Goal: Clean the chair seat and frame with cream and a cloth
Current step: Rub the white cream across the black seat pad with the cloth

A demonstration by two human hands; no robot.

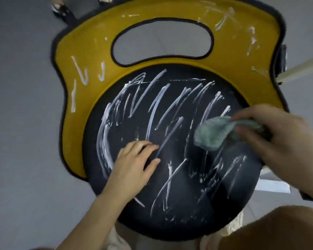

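Observation:
A round black chair seat (179, 204) fills the middle of the head view, streaked all over with white cream (152, 112). A yellow backrest frame (90, 42) with an oval cut-out curves around its far side and carries cream smears too. My left hand (134, 166) rests flat on the seat's left part, fingers spread, holding nothing. My right hand (282, 139) is at the seat's right edge, gripping a grey-green cloth (211, 134) that presses on the seat.
Grey floor (22, 123) surrounds the chair. Someone's shoes (61, 9) stand beyond the backrest at the top left. A pale bar (304, 69) crosses at the right, and my knee (278, 230) shows at the bottom right.

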